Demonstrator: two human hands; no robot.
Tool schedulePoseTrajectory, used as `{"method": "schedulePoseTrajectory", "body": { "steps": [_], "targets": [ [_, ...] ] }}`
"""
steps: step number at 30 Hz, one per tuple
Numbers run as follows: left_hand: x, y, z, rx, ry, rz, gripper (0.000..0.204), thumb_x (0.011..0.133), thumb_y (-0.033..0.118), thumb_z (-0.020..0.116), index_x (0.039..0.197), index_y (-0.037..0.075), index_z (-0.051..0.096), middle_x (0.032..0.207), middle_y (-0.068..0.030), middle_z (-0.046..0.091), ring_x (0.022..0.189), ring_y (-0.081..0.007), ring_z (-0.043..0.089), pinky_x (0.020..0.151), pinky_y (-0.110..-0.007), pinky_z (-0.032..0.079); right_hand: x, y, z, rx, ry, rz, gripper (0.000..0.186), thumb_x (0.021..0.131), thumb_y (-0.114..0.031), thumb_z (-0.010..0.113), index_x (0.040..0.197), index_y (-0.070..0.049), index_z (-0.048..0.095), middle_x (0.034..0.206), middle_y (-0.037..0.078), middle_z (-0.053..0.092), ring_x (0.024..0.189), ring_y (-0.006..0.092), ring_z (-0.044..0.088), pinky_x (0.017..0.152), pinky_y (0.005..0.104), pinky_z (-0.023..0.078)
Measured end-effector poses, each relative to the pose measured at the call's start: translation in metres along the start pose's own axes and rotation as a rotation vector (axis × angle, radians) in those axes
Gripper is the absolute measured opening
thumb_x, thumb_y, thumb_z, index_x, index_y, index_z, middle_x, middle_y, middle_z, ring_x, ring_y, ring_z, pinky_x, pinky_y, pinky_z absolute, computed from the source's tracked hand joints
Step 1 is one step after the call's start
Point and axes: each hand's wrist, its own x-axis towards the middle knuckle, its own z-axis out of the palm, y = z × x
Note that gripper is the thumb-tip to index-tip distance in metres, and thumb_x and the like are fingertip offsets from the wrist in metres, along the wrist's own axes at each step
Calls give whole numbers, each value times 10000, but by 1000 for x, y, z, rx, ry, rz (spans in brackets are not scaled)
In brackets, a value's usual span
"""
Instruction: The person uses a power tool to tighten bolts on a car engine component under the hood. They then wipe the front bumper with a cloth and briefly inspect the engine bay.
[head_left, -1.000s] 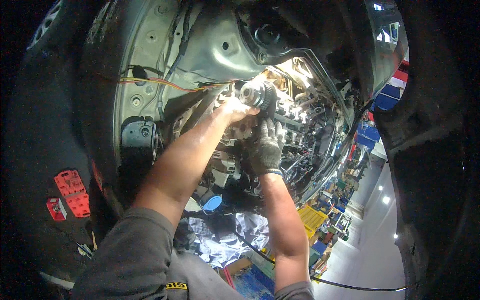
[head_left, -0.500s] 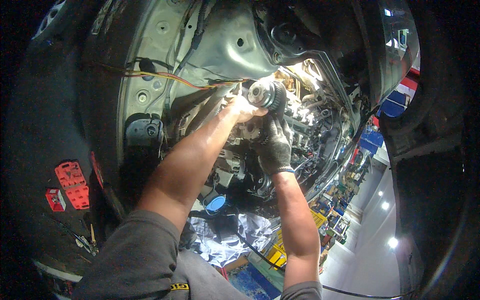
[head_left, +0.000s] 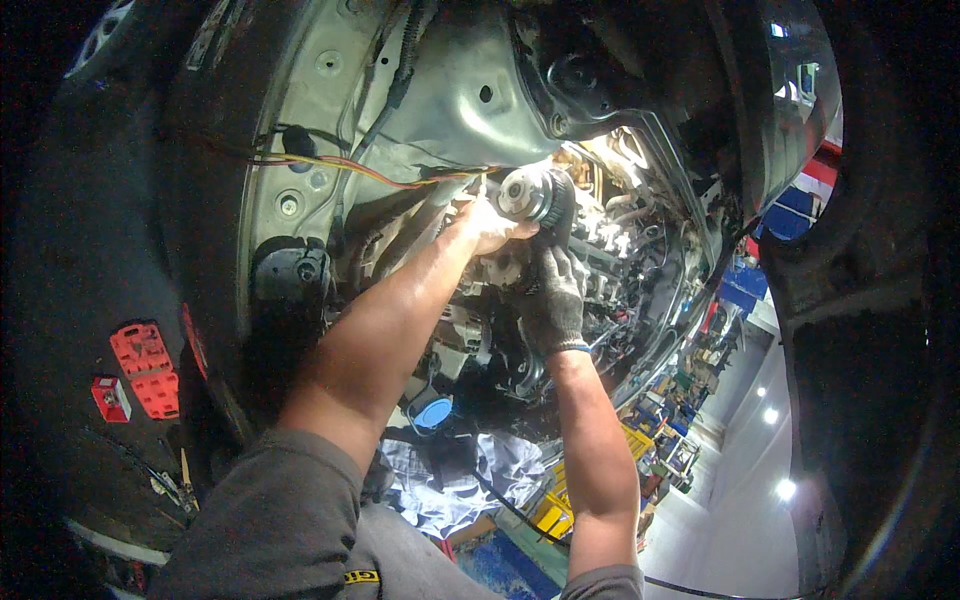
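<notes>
A round metal pulley [head_left: 523, 195] sits brightly lit at the end of the engine, with a black toothed belt [head_left: 563, 205] running over its right side. My bare left hand [head_left: 487, 226] is closed against the lower left of the pulley, the thumb along its bottom edge. Glare hides part of those fingers. From below, my right hand [head_left: 556, 305], in a grey knitted glove, is closed on the belt's lower run just under the pulley. Its fingertips are partly hidden behind the belt.
Red and yellow wires [head_left: 370, 175] cross above my left forearm. The engine [head_left: 605, 265] fills the bay to the right. Below are a blue round cap [head_left: 432, 412] and a crumpled silvery cover [head_left: 440, 490]. An opened red tool case [head_left: 146, 370] lies at far left.
The whole view has shifted slightly downward. Both hands stay at the pulley and belt, and my gloved fingers have shifted a little along the belt.
</notes>
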Motion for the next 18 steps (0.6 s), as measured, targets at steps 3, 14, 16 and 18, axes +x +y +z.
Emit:
{"method": "schedulePoseTrajectory", "body": {
  "steps": [3,14,16,18],
  "targets": [
    [4,-11,7,-51,70,1,815,834,393,981,1518,92,656,1519,-75,692,1421,-233,595,1259,-379,397,0,0,-1,23,-9,-2,1016,672,-244,978,1570,-88,531,1456,173,633,1368,421,557,1169,540,419],
    [21,-39,17,-152,114,-68,660,848,195,978,1435,66,704,1424,-68,746,1304,-202,665,1190,-356,472,-4,-5,-1,22,-28,63,1070,639,-210,998,1593,-125,521,1481,180,625,1386,432,542,1187,534,417],
    [30,-50,18,-256,100,-87,671,841,117,974,1442,47,685,1405,-78,750,1288,-198,670,1169,-355,499,-3,-5,-1,16,-35,66,1066,648,-214,997,1596,-120,518,1482,182,625,1384,433,544,1190,533,417],
    [37,-58,19,-383,103,-59,720,828,38,961,1470,22,636,1397,-87,744,1278,-197,674,1152,-357,532,-3,-4,-1,3,-38,55,1057,659,-218,993,1598,-114,518,1483,185,624,1383,435,544,1189,531,419]
  ]
}}
